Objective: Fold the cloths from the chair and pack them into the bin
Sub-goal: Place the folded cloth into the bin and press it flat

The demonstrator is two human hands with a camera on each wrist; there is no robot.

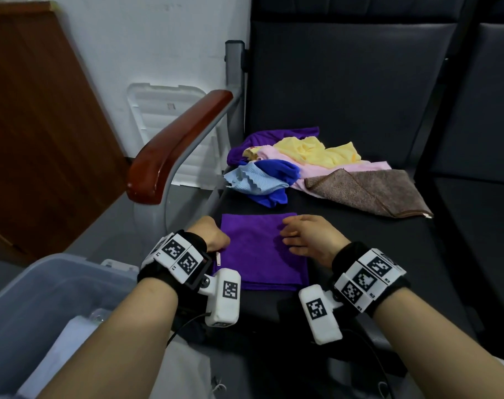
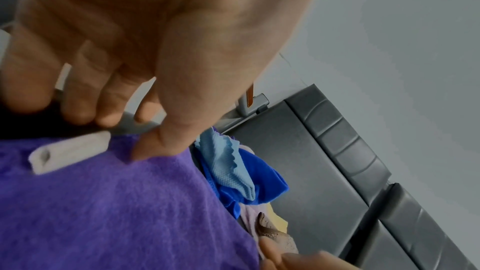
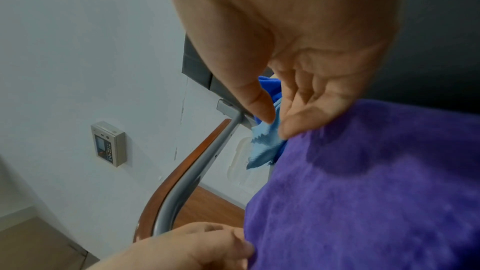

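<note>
**A:** Where is the cloth you are folding?

**Me:** The purple cloth (image 1: 259,251) lies flat and folded on the chair seat (image 1: 360,254), at its front edge. My left hand (image 1: 209,234) is at the left edge of the purple cloth. My thumb (image 2: 155,147) presses down on it beside a small white tag (image 2: 70,151). The other fingers are bent and hold nothing, so that grip is loose. My right hand (image 1: 308,234) rests on the right side of the purple cloth, fingers relaxed, grip wide.

**A:** And the others?

**Me:** The pile of cloths (image 1: 302,165) sits behind the purple cloth, further back on the seat. The bin (image 1: 38,298) is left of the purple cloth, beside my left arm
</note>
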